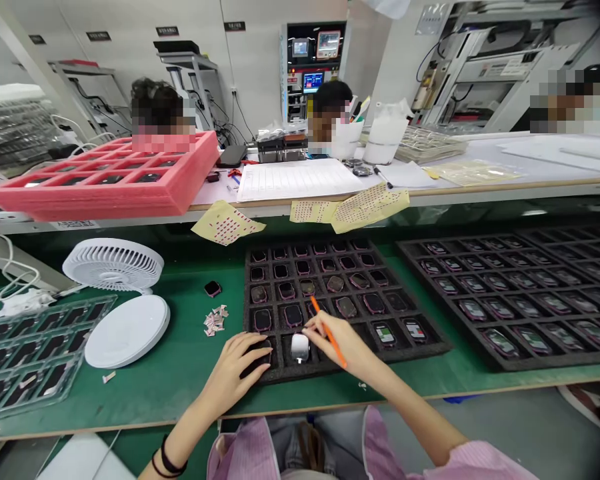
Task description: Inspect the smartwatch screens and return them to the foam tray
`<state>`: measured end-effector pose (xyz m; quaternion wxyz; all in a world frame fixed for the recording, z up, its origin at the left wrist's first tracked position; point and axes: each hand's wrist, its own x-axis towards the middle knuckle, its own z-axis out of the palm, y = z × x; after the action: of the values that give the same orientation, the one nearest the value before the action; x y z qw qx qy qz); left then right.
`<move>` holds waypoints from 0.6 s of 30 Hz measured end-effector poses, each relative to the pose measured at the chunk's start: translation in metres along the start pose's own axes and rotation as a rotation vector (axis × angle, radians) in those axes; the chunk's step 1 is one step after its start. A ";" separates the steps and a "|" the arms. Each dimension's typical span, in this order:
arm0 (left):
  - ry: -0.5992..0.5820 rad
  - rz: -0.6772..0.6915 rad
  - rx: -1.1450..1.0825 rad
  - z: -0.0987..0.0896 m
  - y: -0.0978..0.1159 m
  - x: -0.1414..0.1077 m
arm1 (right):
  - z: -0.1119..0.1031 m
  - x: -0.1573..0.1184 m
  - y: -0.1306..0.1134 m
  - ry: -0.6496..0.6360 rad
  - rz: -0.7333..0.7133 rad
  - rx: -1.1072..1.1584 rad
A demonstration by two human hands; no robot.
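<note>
A white fan (113,265) stands at the left of the green bench (180,393). On the raised shelf (540,175), a pink foam tray (105,199) sits left of a printed sheet (297,180), and yellow sticker sheets (370,208) hang over its edge. Behind, a blue screen (313,82) glows.

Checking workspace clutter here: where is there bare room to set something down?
Bare green mat lies between the white fan and the left hand, nearer the front edge than the loose strips. A narrower patch separates the middle foam tray from the right foam tray. That middle tray is crowded with watch-like parts, and the right hand is over it.
</note>
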<state>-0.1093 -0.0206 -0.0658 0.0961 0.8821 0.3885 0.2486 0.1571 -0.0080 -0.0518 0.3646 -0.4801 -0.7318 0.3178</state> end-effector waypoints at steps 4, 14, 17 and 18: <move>-0.030 0.040 -0.009 -0.002 0.010 0.031 | -0.058 -0.021 0.018 0.299 0.186 -0.209; -0.122 0.214 0.288 0.028 0.043 0.095 | -0.125 -0.085 0.096 0.522 0.240 -0.727; -0.170 0.262 0.318 0.031 0.064 0.115 | -0.123 -0.082 0.098 0.477 0.256 -0.692; -0.210 0.292 0.304 0.035 0.074 0.124 | -0.124 -0.081 0.098 0.475 0.276 -0.659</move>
<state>0.0275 0.0207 -0.0240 -0.0348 0.9542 0.2776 0.1055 0.3290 -0.0359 -0.0844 0.3042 -0.7243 -0.6186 -0.0066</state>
